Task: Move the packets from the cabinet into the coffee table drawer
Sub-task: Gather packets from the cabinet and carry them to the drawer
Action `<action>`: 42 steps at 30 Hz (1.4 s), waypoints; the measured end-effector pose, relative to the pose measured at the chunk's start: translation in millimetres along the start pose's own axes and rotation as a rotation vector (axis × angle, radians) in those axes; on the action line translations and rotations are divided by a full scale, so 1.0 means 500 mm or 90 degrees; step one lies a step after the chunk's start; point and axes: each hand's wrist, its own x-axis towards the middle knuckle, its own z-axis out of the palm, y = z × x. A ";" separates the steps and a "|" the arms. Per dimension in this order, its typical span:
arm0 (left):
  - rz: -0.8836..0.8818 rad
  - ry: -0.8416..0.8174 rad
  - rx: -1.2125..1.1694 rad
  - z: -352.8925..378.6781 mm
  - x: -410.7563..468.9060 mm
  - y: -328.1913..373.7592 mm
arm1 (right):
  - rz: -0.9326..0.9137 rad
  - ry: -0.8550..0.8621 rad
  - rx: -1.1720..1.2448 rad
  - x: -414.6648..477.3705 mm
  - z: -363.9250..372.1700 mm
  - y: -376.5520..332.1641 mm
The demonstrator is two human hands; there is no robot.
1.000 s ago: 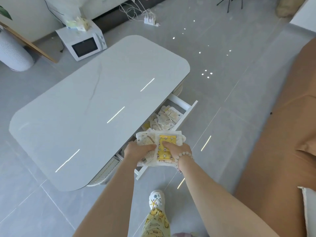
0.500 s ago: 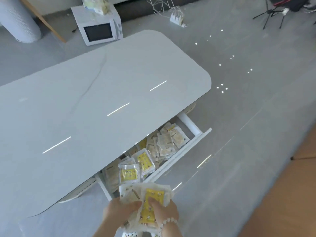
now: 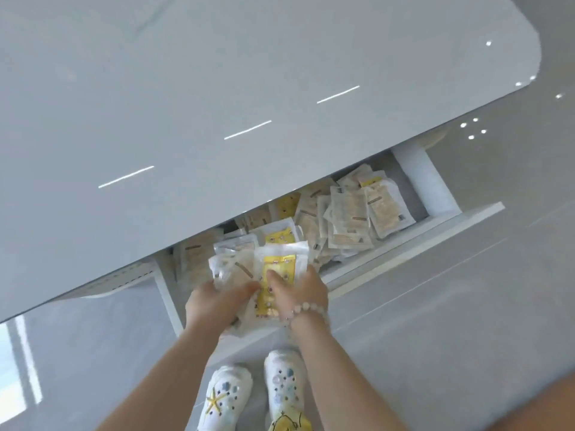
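The glossy grey desk (image 3: pixel 217 88) fills the upper half of the view, and its overhanging edge covers the back of the open white drawer (image 3: pixel 404 241), so only the front strip of the drawer can be seen into. Loose packets (image 3: pixel 351 213), pale ones and a few with yellow labels, lie heaped across that strip, thickest in the middle. At the far right end a bare bit of drawer bottom shows beside the side wall. Both hands hold a bundle of packets (image 3: pixel 280 265) over the left part of the drawer, just above its front edge. The left hand (image 3: pixel 217 301) has its thumb pinching the top of the bundle, with its fingers tucked underneath and hidden. The right hand (image 3: pixel 300 290), with a bead bracelet (image 3: pixel 306 309) at the wrist, has its thumb pressed on the yellow packet on top and its fingers curled round the bundle's right edge. How many packets the bundle holds I cannot tell. Two white clogs (image 3: pixel 230 396) stand on the grey floor (image 3: pixel 466 306) right at the drawer front. A brown shape (image 3: pixel 560 402) is cut off at the lower right corner.
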 end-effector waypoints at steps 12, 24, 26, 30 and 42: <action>0.066 -0.050 0.013 0.115 0.194 -0.011 | -0.114 0.015 -0.177 0.231 0.054 0.010; 0.073 0.123 0.188 0.140 0.220 -0.017 | -0.139 0.087 -0.372 0.285 0.081 -0.020; 0.074 0.137 0.225 0.142 0.218 -0.015 | -0.146 0.100 -0.433 0.289 0.078 -0.026; 0.095 0.183 0.291 0.146 0.212 -0.010 | -0.156 0.131 -0.495 0.282 0.074 -0.031; 0.143 0.218 0.319 0.113 0.168 -0.011 | -0.269 0.234 -0.574 0.220 0.063 -0.014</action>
